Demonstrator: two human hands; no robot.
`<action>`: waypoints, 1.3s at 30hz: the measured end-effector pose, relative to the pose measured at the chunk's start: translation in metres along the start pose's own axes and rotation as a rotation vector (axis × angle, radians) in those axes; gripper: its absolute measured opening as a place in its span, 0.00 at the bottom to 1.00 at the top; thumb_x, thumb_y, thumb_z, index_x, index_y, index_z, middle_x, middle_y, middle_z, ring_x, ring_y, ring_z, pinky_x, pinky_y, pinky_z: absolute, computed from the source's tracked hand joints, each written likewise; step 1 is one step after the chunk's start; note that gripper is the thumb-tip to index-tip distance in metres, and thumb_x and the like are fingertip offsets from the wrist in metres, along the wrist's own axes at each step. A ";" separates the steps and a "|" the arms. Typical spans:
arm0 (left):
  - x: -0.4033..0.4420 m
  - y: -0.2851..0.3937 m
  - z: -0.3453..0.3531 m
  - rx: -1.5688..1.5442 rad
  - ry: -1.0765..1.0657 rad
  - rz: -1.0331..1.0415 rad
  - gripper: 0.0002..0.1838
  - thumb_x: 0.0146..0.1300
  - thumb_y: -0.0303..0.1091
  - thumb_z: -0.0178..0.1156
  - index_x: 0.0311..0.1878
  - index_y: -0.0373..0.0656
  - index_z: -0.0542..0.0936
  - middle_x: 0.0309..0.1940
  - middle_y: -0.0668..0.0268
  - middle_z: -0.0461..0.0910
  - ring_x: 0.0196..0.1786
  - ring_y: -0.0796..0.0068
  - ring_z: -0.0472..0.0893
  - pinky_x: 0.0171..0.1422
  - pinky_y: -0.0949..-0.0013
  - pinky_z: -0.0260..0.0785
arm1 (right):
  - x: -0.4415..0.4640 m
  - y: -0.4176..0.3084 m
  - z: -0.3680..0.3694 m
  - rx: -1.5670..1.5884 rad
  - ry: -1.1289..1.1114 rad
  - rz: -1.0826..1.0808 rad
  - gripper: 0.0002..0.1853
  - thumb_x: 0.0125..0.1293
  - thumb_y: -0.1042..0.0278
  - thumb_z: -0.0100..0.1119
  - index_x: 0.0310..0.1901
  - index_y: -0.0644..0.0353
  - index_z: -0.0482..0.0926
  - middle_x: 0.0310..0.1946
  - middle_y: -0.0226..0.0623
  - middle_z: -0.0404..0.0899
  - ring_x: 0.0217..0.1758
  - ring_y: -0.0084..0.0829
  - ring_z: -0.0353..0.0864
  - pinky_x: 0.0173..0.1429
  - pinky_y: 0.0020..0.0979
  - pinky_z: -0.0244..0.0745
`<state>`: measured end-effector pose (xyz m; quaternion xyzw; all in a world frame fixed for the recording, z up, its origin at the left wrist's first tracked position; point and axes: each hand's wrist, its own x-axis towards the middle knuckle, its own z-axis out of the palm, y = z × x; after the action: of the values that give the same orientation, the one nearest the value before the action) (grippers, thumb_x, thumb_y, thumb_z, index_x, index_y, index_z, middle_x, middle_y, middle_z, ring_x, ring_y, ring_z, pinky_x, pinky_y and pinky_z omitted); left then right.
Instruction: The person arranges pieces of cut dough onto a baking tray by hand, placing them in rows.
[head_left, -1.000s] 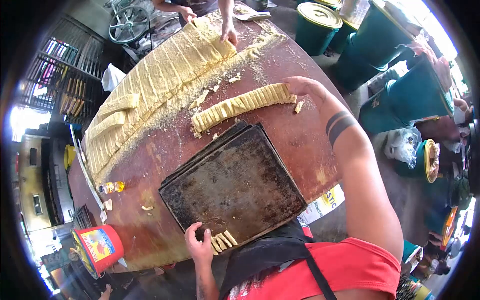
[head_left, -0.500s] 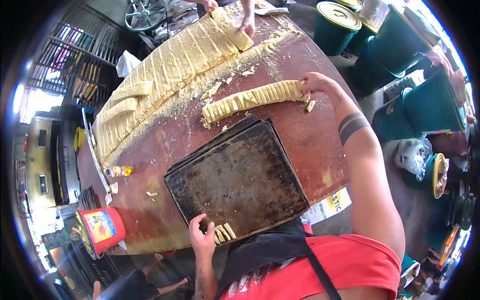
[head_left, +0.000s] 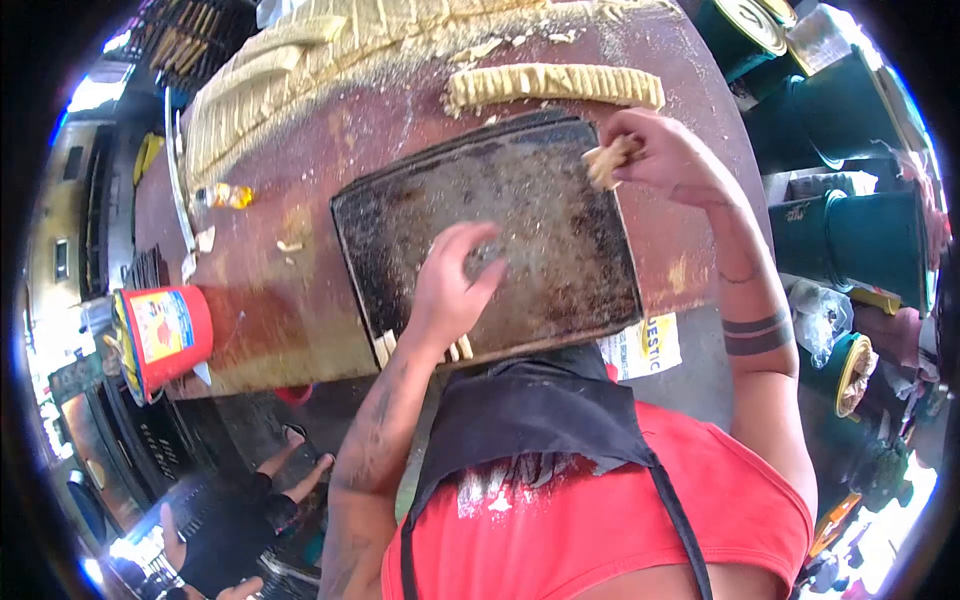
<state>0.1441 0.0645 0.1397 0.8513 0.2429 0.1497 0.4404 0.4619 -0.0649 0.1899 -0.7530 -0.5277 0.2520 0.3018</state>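
My right hand (head_left: 660, 155) is closed around several dough pieces (head_left: 612, 160) over the upper right corner of a dark metal tray (head_left: 500, 240). Above the middle of that tray hangs my left hand (head_left: 460, 280), fingers apart and nothing in them. A few dough strips (head_left: 462, 348) lie at the tray's lower left edge, partly hidden behind my left forearm. Beyond the tray a row of sliced dough (head_left: 555, 85) stretches across the red-brown table (head_left: 270, 330).
A large sheet of cut dough (head_left: 240, 120) covers the table's far left. Nearby are a small bottle (head_left: 225, 196) and a red bucket (head_left: 170, 335). Green bins (head_left: 865, 250) stand at the right. Another person (head_left: 230, 530) is at the lower left.
My right hand has come from the end of the dough row to the tray's corner with pieces in it. My left hand has moved from the strips to above the tray. The view has shifted downward.
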 end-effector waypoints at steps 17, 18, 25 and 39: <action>-0.034 -0.051 -0.017 -1.226 -0.182 -0.477 0.20 0.78 0.26 0.53 0.71 0.38 0.72 0.67 0.60 0.77 0.64 0.68 0.82 0.70 0.58 0.78 | -0.023 -0.121 0.188 0.391 0.067 0.059 0.20 0.64 0.72 0.71 0.58 0.60 0.84 0.41 0.39 0.82 0.38 0.31 0.84 0.46 0.33 0.83; -0.035 -0.054 -0.018 -1.254 -0.203 -0.493 0.20 0.79 0.26 0.52 0.71 0.39 0.72 0.67 0.60 0.77 0.64 0.68 0.82 0.70 0.58 0.77 | -0.022 -0.122 0.192 0.337 0.076 0.040 0.20 0.64 0.72 0.71 0.58 0.60 0.84 0.41 0.39 0.82 0.39 0.31 0.84 0.47 0.33 0.83; -0.044 -0.067 -0.020 -1.426 -0.162 -0.528 0.18 0.80 0.33 0.48 0.66 0.41 0.77 0.58 0.63 0.84 0.58 0.68 0.84 0.68 0.53 0.76 | -0.028 -0.119 0.214 0.289 0.230 -0.018 0.18 0.64 0.74 0.70 0.56 0.58 0.84 0.42 0.35 0.83 0.43 0.27 0.84 0.52 0.31 0.81; -0.070 -0.089 -0.032 -1.282 0.016 -0.571 0.17 0.76 0.30 0.56 0.65 0.40 0.75 0.53 0.58 0.85 0.54 0.63 0.87 0.59 0.55 0.83 | -0.071 -0.099 0.233 0.775 -0.022 0.328 0.16 0.67 0.74 0.63 0.56 0.62 0.79 0.41 0.29 0.83 0.45 0.20 0.81 0.52 0.27 0.79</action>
<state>0.0454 0.0916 0.0820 0.3254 0.3241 0.1483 0.8758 0.2128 -0.0623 0.1046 -0.6550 -0.2703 0.4847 0.5128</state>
